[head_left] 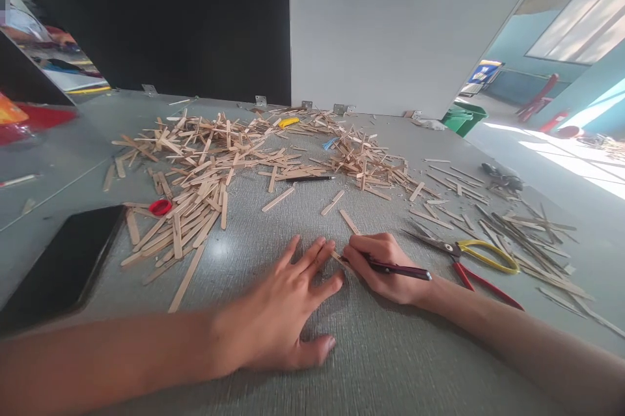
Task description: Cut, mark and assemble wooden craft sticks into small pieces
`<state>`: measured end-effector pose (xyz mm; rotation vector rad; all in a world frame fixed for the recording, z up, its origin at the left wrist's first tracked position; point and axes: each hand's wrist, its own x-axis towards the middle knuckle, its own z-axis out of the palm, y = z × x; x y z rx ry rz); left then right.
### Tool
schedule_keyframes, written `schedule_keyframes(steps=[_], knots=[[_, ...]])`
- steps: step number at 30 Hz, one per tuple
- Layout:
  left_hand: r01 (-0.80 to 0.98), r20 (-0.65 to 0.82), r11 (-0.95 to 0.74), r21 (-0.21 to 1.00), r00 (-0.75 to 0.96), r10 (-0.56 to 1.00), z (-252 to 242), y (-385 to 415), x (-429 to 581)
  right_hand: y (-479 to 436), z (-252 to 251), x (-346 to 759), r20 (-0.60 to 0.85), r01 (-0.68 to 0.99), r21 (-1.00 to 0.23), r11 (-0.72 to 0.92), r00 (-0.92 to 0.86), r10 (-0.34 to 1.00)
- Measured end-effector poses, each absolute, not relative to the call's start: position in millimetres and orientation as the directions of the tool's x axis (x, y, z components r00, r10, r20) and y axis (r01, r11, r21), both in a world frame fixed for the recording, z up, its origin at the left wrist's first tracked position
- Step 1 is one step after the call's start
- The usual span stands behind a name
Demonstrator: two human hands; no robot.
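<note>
My left hand [288, 305] lies spread on the grey textured table, its fingertips at the end of a small wooden stick piece [338, 258]. Just to its right, my right hand [385, 266] is closed around a dark pen-like tool [403, 271], whose tip is at that stick piece. Another wooden stick [348, 221] shows beyond my right hand's fingers. Two short sticks [278, 199] [333, 202] and a thin black tool [310, 178] lie farther off. Scissors [456, 250] with one yellow and one red handle rest open beside my right forearm.
Wooden sticks [205, 175] are heaped across the back and left. A black phone [63, 260] and a red ring [160, 208] lie at the left. A yellow object [288, 122] is at the back, before a black and white partition [390, 25]. Thin strips [517, 240] lie right.
</note>
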<state>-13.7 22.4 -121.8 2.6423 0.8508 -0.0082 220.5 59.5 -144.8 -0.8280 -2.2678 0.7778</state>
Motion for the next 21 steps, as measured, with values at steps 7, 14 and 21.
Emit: schedule_keyframes(steps=[7,14,21], knots=[[0.563,-0.122,-0.761,0.323,0.822,0.557,-122.7,22.9,-14.0,58.9,-144.9,219.7,0.328,0.367,-0.677,0.638,-0.627,0.707],[0.551,-0.096,-0.775,0.309,0.829,0.551,-122.8,22.0,-13.2,58.1,-144.9,220.5,0.333,0.374,-0.665,0.646,-0.626,0.705],[0.546,-0.074,-0.78,0.306,0.83,0.552,-123.4,21.6,-13.7,57.2,-143.9,221.1,0.33,0.376,-0.663,0.648,-0.629,0.703]])
